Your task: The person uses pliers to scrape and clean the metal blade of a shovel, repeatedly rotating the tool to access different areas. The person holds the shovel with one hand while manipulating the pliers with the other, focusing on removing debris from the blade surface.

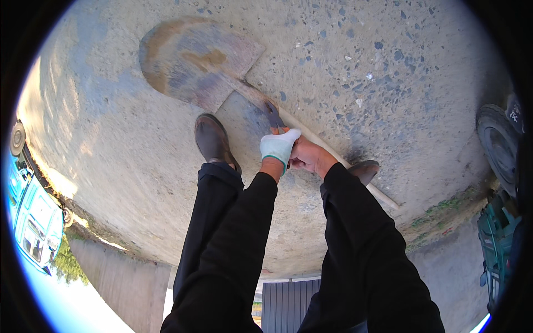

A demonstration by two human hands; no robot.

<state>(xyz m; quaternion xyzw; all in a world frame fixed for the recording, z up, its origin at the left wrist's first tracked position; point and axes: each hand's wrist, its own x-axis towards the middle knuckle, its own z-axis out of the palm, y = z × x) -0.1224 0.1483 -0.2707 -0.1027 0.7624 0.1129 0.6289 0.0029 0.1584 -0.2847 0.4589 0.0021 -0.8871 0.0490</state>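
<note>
A shovel lies on the ground with its rusty, dirt-stained blade at the upper left. Its wooden handle slants down to the right. Over the handle's upper end, near the blade's socket, are the dark jaws of pliers with orange grips. My left hand, in a white glove with a green cuff, is closed around those grips. Pressed against it is my bare right hand, its fingers curled shut. What the right fingers hold, if anything, is hidden from view.
My brown left shoe stands just below the blade; my right shoe is beside the handle. Stone chips are embedded in the ground. A blue vehicle is at far left, a large tyre at far right.
</note>
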